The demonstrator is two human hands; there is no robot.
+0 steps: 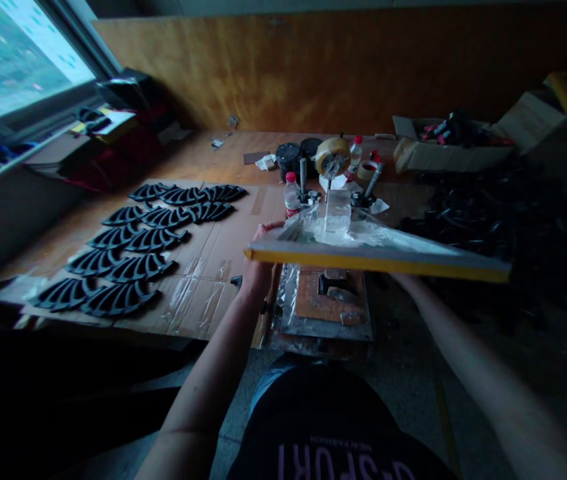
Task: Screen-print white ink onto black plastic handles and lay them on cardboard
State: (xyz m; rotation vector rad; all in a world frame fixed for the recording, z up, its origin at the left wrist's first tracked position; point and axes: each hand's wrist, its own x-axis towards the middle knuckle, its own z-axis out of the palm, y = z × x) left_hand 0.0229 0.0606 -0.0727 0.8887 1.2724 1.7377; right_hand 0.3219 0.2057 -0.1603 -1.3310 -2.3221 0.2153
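A screen-printing frame with a yellow and grey edge is tilted up in front of me, white ink smeared over its mesh. My left hand is closed at the frame's left corner, its fingers partly behind the edge. My right forearm reaches under the frame's right part, and that hand is hidden behind it. Below the frame, a black plastic piece lies on the brown board of the metal printing base. A clear block stands on the mesh, close to a tape-wrapped round object.
Rows of black fan-shaped plastic pieces lie on cardboard to the left. Red-capped bottles and black tubs stand behind the frame. A dark heap of black parts and an open carton are at right.
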